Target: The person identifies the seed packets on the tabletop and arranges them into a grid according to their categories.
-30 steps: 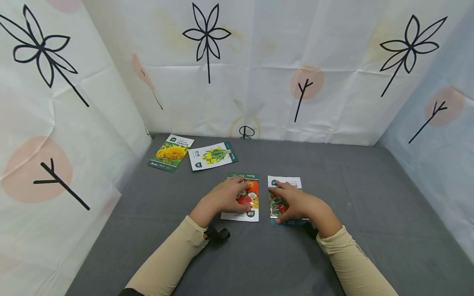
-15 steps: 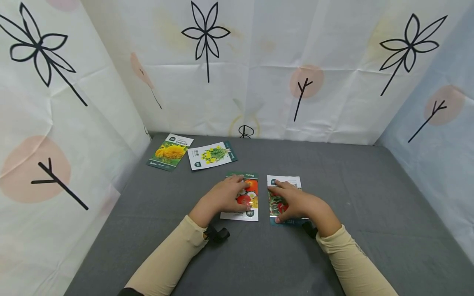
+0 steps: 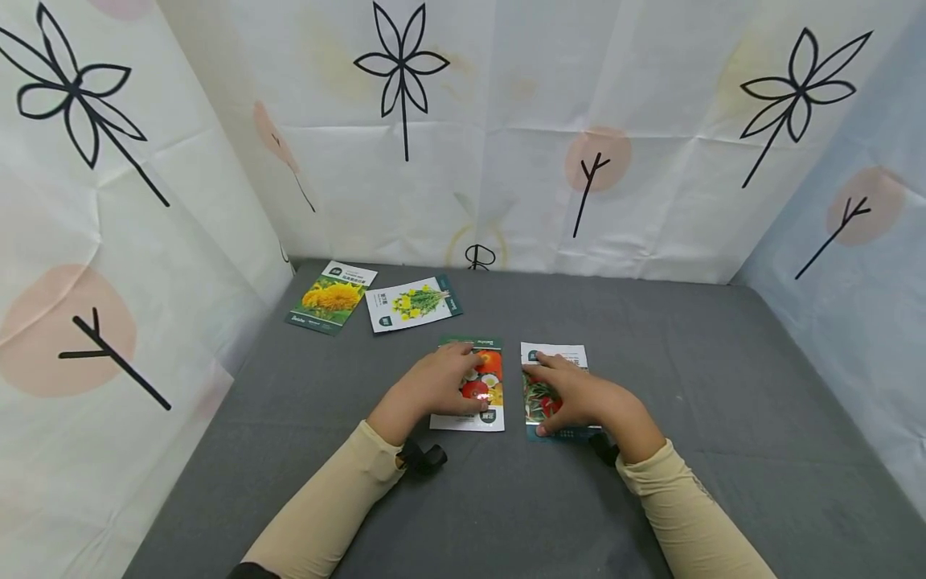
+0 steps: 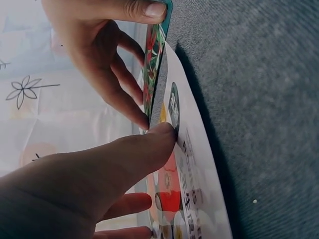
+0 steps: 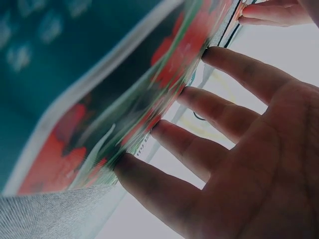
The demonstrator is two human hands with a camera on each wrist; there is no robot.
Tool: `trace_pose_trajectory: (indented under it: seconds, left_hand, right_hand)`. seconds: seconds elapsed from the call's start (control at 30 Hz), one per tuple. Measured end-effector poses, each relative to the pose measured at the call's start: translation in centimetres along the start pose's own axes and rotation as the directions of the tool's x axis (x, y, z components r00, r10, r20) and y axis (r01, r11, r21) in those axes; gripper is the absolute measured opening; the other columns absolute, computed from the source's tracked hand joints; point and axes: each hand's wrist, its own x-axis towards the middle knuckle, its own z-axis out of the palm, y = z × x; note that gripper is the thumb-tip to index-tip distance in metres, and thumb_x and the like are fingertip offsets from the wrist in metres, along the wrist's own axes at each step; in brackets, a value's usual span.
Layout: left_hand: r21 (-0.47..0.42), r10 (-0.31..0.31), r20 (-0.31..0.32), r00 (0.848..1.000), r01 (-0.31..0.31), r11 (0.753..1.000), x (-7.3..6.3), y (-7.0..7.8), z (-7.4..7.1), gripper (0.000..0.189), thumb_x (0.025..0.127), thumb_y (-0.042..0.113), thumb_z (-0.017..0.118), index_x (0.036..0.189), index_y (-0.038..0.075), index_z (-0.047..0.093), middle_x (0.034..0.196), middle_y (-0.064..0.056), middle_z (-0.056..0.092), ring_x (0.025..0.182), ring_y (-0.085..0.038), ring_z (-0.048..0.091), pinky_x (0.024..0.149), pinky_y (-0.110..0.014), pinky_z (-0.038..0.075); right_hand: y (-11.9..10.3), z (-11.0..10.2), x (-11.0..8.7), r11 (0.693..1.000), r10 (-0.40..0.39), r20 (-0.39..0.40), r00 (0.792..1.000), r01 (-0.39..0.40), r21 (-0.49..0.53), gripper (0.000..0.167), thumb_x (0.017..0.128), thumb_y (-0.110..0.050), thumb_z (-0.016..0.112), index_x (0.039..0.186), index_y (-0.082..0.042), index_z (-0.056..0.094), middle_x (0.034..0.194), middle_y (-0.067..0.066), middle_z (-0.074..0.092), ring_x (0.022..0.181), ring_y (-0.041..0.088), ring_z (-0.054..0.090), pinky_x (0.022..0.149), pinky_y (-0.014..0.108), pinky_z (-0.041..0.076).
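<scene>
Two seed packets lie flat and side by side on the grey cloth. My left hand (image 3: 432,386) rests on the packet with orange, red and white flowers (image 3: 490,386), covering its left part. In the left wrist view, the thumb (image 4: 162,142) touches that packet's white end (image 4: 197,149). My right hand (image 3: 582,394) rests on the packet with red flowers and green leaves (image 3: 537,400). Its spread fingertips (image 5: 164,130) touch this packet's printed face (image 5: 149,84) in the right wrist view. Neither hand is curled round a packet.
At the back left lie a packet with yellow-orange flowers (image 3: 333,297) and a white packet with small yellow blossoms (image 3: 414,305), close together. Fabric walls (image 3: 521,96) with drawn flowers enclose the back and sides of the grey cloth surface (image 3: 477,515).
</scene>
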Motion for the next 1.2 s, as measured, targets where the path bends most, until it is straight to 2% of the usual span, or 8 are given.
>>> trace_pose_trajectory:
  seconds: [0.07,0.2,0.33,0.57,0.67,0.9,1.03,1.2]
  left_hand:
    - [-0.01,0.005,-0.011,1.0,-0.005,1.0,0.0,0.0,0.0,0.067,0.091,0.045,0.083,0.144,0.009,0.064,0.155,-0.019,0.055,0.141,-0.038,0.054,0.116,-0.054,0.049]
    - [-0.034,0.021,-0.038,0.999,-0.022,0.999,0.0,-0.1,0.0,0.062,0.092,0.04,0.083,0.141,0.006,0.066,0.142,-0.015,0.063,0.123,-0.03,0.063,0.106,-0.047,0.055]
    - [-0.04,0.032,-0.064,0.997,-0.035,0.999,0.1,0.0,-0.1,0.059,0.093,0.037,0.082,0.139,0.004,0.066,0.131,-0.012,0.067,0.111,-0.024,0.064,0.099,-0.043,0.058]
    - [-0.031,0.029,-0.116,0.993,-0.033,0.999,0.2,-0.4,-0.2,0.057,0.096,0.037,0.08,0.141,0.004,0.067,0.14,-0.013,0.066,0.122,-0.028,0.064,0.107,-0.045,0.056]
    - [-0.027,0.041,-0.129,0.991,-0.045,0.999,0.2,-0.7,-0.1,0.056,0.096,0.038,0.08,0.14,0.005,0.067,0.14,-0.013,0.066,0.123,-0.028,0.064,0.106,-0.045,0.056]
    - [-0.057,0.04,-0.174,0.984,-0.051,0.997,0.2,-1.2,0.0,0.049,0.097,0.034,0.079,0.136,0.005,0.07,0.134,-0.012,0.068,0.122,-0.029,0.065,0.104,-0.047,0.056]
    - [-0.069,0.03,-0.199,0.98,-0.044,0.997,-0.4,-1.5,-0.2,0.045,0.096,0.029,0.079,0.132,0.004,0.071,0.131,-0.013,0.069,0.118,-0.029,0.066,0.103,-0.047,0.057]
    - [-0.043,0.038,-0.218,0.975,-0.049,0.998,-0.6,-1.8,-0.3,0.046,0.096,0.028,0.08,0.133,0.002,0.071,0.131,-0.014,0.069,0.117,-0.028,0.065,0.105,-0.046,0.056]
  right_hand:
    - [0.0,0.0,0.0,1.0,-0.001,0.001,1.0,0.001,-0.004,0.1,0.082,-0.034,0.094,0.163,-0.009,0.042,0.174,0.024,0.024,0.16,0.053,0.019,0.122,0.072,0.03]
    - [0.0,-0.1,0.0,1.0,0.008,0.009,1.0,-0.008,0.0,0.1,0.082,-0.035,0.093,0.164,-0.01,0.041,0.175,0.023,0.023,0.161,0.052,0.018,0.123,0.072,0.029]
    - [0.0,-0.1,-0.1,1.0,0.008,0.011,1.0,-0.008,-0.005,0.099,0.083,-0.035,0.093,0.164,-0.01,0.041,0.175,0.024,0.023,0.161,0.052,0.018,0.122,0.071,0.03]
    - [0.1,0.0,-0.1,1.0,0.004,0.007,1.0,-0.004,-0.006,0.098,0.084,-0.035,0.093,0.164,-0.01,0.041,0.174,0.024,0.024,0.161,0.051,0.02,0.123,0.07,0.032]
    - [0.0,-0.1,-0.1,1.0,-0.001,0.004,1.0,0.001,-0.007,0.098,0.083,-0.035,0.093,0.163,-0.009,0.042,0.174,0.025,0.025,0.16,0.051,0.022,0.122,0.07,0.033]
    - [0.1,0.1,0.0,1.0,-0.005,-0.001,1.0,0.005,0.001,0.1,0.083,-0.034,0.093,0.164,-0.009,0.041,0.174,0.024,0.024,0.16,0.051,0.02,0.122,0.07,0.032]
    - [0.0,0.3,0.3,1.0,-0.011,0.017,1.0,0.011,0.006,0.1,0.084,-0.035,0.092,0.165,-0.01,0.039,0.175,0.024,0.022,0.161,0.051,0.018,0.123,0.07,0.031]
    - [0.0,0.0,0.3,1.0,-0.001,0.017,1.0,0.001,-0.012,0.1,0.084,-0.034,0.092,0.165,-0.009,0.039,0.174,0.025,0.022,0.161,0.052,0.018,0.123,0.071,0.031]
